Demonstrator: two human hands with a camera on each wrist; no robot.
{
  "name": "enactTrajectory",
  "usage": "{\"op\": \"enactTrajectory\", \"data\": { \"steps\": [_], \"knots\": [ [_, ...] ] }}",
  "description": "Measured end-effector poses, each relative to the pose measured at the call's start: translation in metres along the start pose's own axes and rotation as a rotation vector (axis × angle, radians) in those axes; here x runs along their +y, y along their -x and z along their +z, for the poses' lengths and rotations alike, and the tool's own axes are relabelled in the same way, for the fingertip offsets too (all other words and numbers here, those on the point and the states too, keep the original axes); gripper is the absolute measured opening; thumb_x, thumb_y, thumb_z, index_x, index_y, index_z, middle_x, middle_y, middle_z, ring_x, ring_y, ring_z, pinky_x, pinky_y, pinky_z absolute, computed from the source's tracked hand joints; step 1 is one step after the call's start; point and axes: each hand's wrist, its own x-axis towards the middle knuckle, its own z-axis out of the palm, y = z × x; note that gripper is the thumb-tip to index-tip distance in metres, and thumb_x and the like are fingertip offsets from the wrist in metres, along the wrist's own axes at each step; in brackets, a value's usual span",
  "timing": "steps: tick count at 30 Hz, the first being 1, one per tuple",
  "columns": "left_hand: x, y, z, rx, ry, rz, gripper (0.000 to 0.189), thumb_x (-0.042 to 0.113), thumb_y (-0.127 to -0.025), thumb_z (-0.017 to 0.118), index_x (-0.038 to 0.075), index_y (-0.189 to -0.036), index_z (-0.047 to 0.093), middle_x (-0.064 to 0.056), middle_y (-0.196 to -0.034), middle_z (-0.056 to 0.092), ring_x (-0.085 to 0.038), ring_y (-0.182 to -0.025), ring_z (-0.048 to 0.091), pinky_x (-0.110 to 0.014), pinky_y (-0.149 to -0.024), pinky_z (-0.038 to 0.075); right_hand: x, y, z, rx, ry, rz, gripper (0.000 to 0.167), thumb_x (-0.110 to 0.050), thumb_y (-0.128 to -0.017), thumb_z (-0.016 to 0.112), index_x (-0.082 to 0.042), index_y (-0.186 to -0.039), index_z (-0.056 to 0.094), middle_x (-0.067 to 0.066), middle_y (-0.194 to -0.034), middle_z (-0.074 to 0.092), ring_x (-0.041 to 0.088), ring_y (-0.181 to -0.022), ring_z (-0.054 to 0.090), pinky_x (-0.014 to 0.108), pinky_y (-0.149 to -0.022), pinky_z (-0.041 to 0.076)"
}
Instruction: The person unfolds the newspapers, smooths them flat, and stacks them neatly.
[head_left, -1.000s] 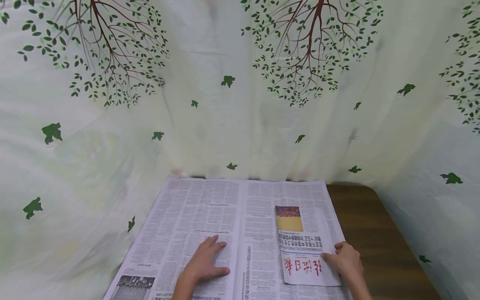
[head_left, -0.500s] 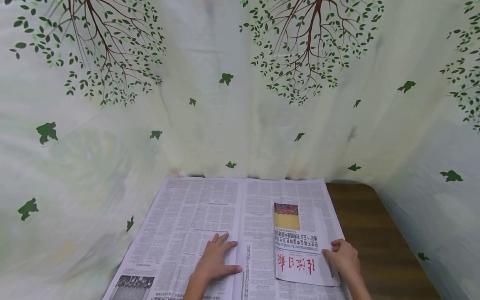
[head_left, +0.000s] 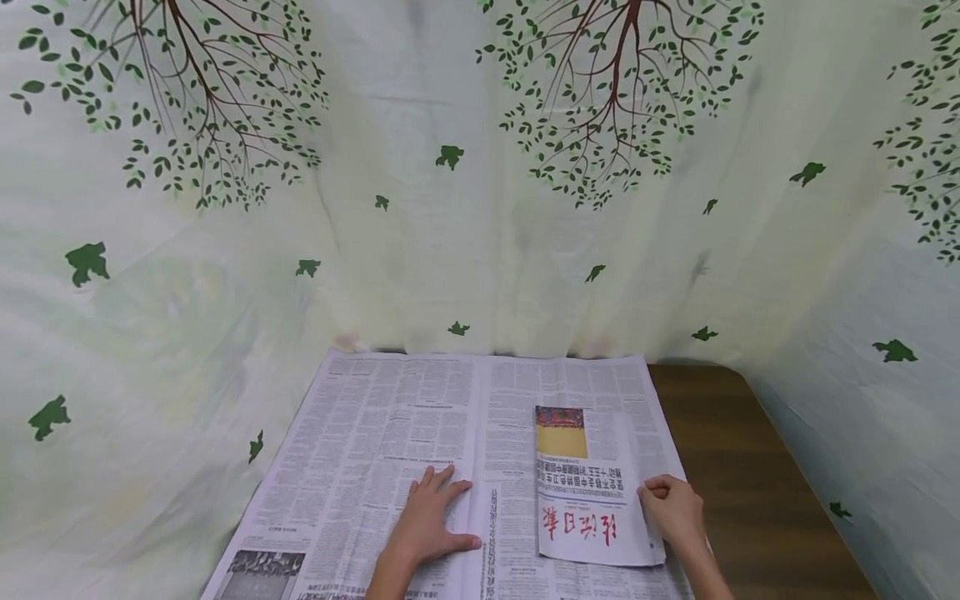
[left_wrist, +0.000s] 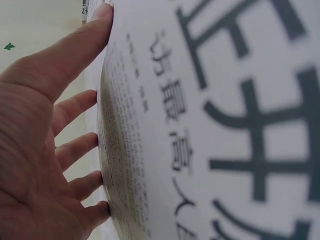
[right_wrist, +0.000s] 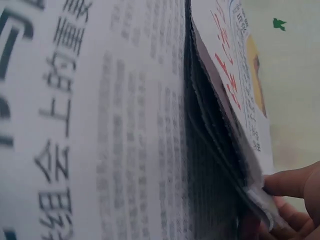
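Note:
A folded newspaper [head_left: 592, 475] with red title characters and a small red and yellow picture lies on a large spread newspaper [head_left: 397, 392]. My right hand [head_left: 677, 512] pinches its right edge between thumb and fingers. Seen from the right wrist, the edge of the folded newspaper [right_wrist: 245, 145] is lifted and several layers fan apart, with the thumb on top and the fingers underneath. Left of the centre crease, my left hand [head_left: 426, 521] rests on the spread sheet with its fingers apart. In the left wrist view, the fingertips [left_wrist: 92, 140] touch the paper.
A brown wooden table [head_left: 738, 467] shows along the right side of the spread sheet. Behind and on both sides hangs a pale curtain [head_left: 405, 275] printed with trees and green leaves. The sheet's far edge reaches close to this curtain.
The folded newspaper has slid left across the spread sheet, my right hand moving left with its edge. My left hand has shifted right and stays spread on the paper.

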Motion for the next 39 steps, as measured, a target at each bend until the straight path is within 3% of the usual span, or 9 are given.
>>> {"op": "enactTrajectory", "data": {
  "steps": [6, 12, 17, 23, 27, 31, 35, 39],
  "knots": [
    [0.000, -0.001, 0.000, -0.009, -0.013, -0.017, 0.099, 0.075, -0.058, 0.084, 0.022, -0.139, 0.064, -0.017, -0.160, 0.045, -0.053, -0.151, 0.027, -0.074, -0.118, 0.021, -0.006, 0.001, 0.017, -0.040, -0.136, 0.024, 0.029, -0.020, -0.091, 0.071, 0.001, -0.110, 0.073, 0.007, -0.088, 0.077, 0.013, -0.077, 0.065, 0.028, -0.068, 0.047],
    [0.000, 0.000, 0.000, -0.008, 0.011, 0.012, 0.097, 0.072, -0.060, 0.086, 0.021, -0.140, 0.065, -0.020, -0.160, 0.044, -0.056, -0.150, 0.026, -0.076, -0.116, 0.021, -0.016, 0.006, 0.029, -0.099, -0.229, 0.022, 0.032, -0.018, -0.093, 0.070, 0.005, -0.115, 0.071, 0.012, -0.093, 0.077, 0.011, -0.078, 0.065, 0.024, -0.068, 0.049],
    [0.002, 0.002, 0.001, -0.041, 0.008, 0.012, 0.092, 0.072, -0.062, 0.084, 0.025, -0.140, 0.066, -0.020, -0.162, 0.040, -0.059, -0.150, 0.022, -0.076, -0.117, 0.017, -0.022, 0.013, 0.036, -0.164, -0.253, 0.048, 0.034, -0.018, -0.094, 0.070, 0.008, -0.115, 0.069, 0.011, -0.093, 0.077, 0.010, -0.079, 0.066, 0.024, -0.068, 0.051],
    [0.006, 0.002, 0.000, -0.069, -0.025, 0.060, 0.084, 0.070, -0.070, 0.080, 0.028, -0.141, 0.064, -0.019, -0.161, 0.041, -0.062, -0.148, 0.023, -0.083, -0.111, 0.016, -0.030, 0.016, 0.046, -0.156, -0.259, 0.028, 0.031, -0.017, -0.093, 0.071, 0.008, -0.112, 0.071, 0.011, -0.090, 0.078, 0.009, -0.076, 0.066, 0.023, -0.065, 0.050],
    [0.011, 0.004, 0.002, -0.093, -0.020, 0.095, 0.078, 0.055, -0.076, 0.081, 0.025, -0.145, 0.060, -0.014, -0.160, 0.045, -0.051, -0.150, 0.031, -0.076, -0.116, 0.021, -0.037, 0.018, 0.051, -0.155, -0.264, 0.012, 0.030, -0.016, -0.093, 0.071, 0.007, -0.112, 0.071, 0.011, -0.089, 0.078, 0.010, -0.075, 0.067, 0.024, -0.065, 0.050],
    [0.022, 0.006, 0.005, -0.126, 0.025, 0.098, 0.085, 0.033, -0.079, 0.079, 0.014, -0.156, 0.046, -0.009, -0.161, 0.045, -0.036, -0.151, 0.038, -0.057, -0.122, 0.031, -0.043, 0.019, 0.056, -0.134, -0.252, 0.020, 0.028, -0.017, -0.093, 0.072, 0.005, -0.110, 0.071, 0.009, -0.088, 0.078, 0.010, -0.074, 0.066, 0.025, -0.065, 0.050],
    [0.035, 0.003, 0.006, -0.132, 0.039, 0.104, 0.081, 0.010, -0.083, 0.066, 0.006, -0.159, 0.037, -0.009, -0.162, 0.044, -0.029, -0.149, 0.042, -0.048, -0.121, 0.035, -0.048, 0.017, 0.060, -0.096, -0.221, 0.004, 0.025, -0.019, -0.092, 0.073, 0.001, -0.106, 0.073, 0.005, -0.083, 0.078, 0.010, -0.072, 0.064, 0.027, -0.068, 0.048],
    [0.047, -0.002, 0.009, -0.103, 0.062, 0.092, 0.073, 0.011, -0.094, 0.056, 0.009, -0.162, 0.031, -0.012, -0.164, 0.040, -0.031, -0.150, 0.041, -0.050, -0.120, 0.037, -0.052, 0.014, 0.063, -0.081, -0.240, 0.008, 0.024, -0.019, -0.092, 0.073, 0.000, -0.106, 0.074, 0.003, -0.081, 0.077, 0.010, -0.072, 0.063, 0.027, -0.068, 0.048]
  ]
}}
